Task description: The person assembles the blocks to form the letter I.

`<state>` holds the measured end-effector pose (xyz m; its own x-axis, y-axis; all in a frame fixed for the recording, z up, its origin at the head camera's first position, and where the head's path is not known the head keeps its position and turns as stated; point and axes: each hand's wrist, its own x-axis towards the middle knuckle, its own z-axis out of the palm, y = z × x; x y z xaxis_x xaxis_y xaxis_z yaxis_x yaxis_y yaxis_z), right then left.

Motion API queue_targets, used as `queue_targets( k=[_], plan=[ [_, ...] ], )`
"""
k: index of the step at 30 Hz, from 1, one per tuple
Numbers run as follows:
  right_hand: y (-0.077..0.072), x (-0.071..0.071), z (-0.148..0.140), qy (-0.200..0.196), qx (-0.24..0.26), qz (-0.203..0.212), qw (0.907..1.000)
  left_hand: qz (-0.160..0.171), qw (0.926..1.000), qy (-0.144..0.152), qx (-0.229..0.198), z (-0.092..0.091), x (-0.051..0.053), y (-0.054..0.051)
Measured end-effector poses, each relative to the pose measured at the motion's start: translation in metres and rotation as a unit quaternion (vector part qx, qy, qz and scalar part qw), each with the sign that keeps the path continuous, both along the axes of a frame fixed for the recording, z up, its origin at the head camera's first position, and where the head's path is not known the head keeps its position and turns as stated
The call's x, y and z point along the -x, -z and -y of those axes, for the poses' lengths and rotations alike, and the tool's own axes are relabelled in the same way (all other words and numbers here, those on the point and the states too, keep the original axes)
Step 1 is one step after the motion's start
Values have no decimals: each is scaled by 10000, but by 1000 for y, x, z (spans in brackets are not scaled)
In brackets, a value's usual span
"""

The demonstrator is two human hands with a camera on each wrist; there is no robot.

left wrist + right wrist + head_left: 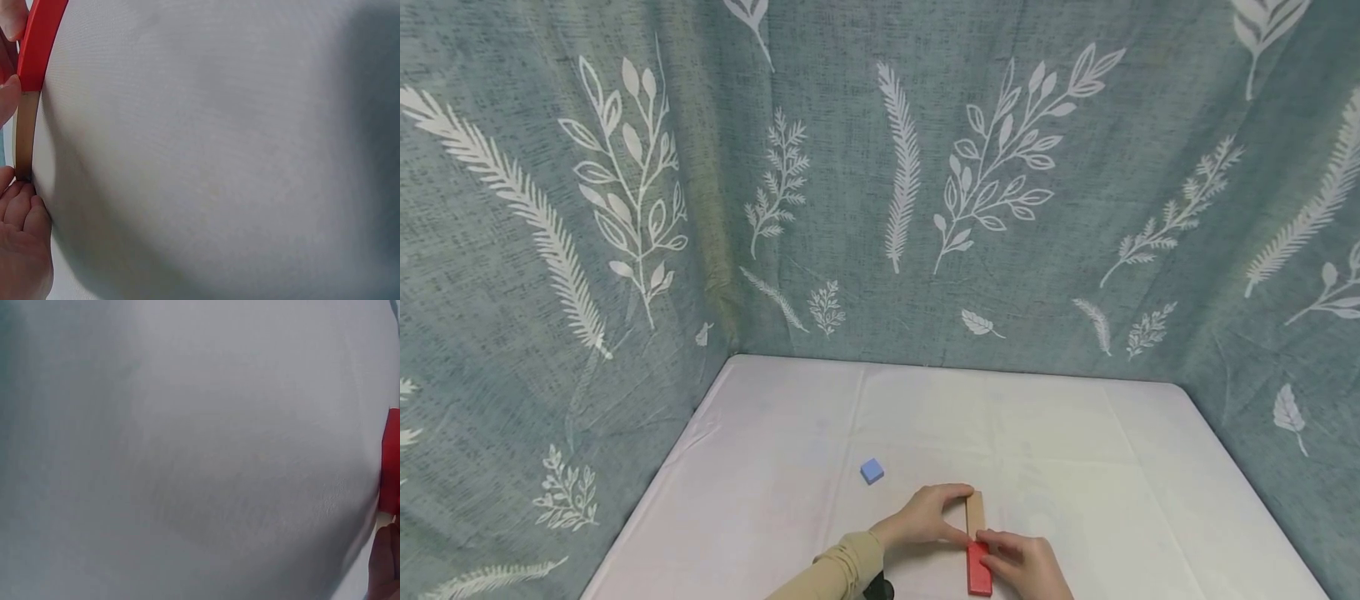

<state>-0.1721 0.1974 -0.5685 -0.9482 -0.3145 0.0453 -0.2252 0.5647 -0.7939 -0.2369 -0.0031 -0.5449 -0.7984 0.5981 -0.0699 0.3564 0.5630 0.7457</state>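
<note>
Closest to the viewer, at the lower border of the head view, a red block (979, 571) lies on the white-covered table (1097, 500), its long sides running away from the person. The right hand (1028, 565) comes in along its right edge, fingers curled, and grips it, one fingertip reaching the block's far end. A dark piece (878, 588) shows under the left wrist, beside a tan sleeve (842, 567).

Just beyond, a wooden block (975, 512) continues the line, its near end meeting the red one's far end; whether one slips inside the other cannot be told. The left hand (923, 515) spans this wooden block from the left, thumb by the seam and fingers at the far end, holding it lengthwise. The hands are near each other, on opposite sides of the row.

Farther out and to the left, a small blue block (872, 471) sits turned cornerwise, well apart from the left hand. White cover stretches widely to the right of the row and past the blue block, giving broad room up to the table's rounded far corners. Behind that far edge hangs a teal leaf-patterned curtain (850, 208), which also borders both sides.
</note>
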Motion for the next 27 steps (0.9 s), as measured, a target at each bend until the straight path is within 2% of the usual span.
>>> queue_targets(
  k=[6,13,20,22,27],
  plan=[
    [1,1,-3,-211,68,-87,9997,9,10000,9,-7,0,0,1],
    [-1,2,-2,-506,163,-553,9971,-70,9999,47,86,1,1,2],
    [-1,3,-3,-722,110,-836,9938,-258,9993,117,232,2,1,3],
    [0,3,-4,-718,61,-969,9927,-371,9987,123,340,2,0,3],
    [4,3,-5,-764,99,-1473,9861,-992,9923,189,712,3,-4,-3]
  ],
)
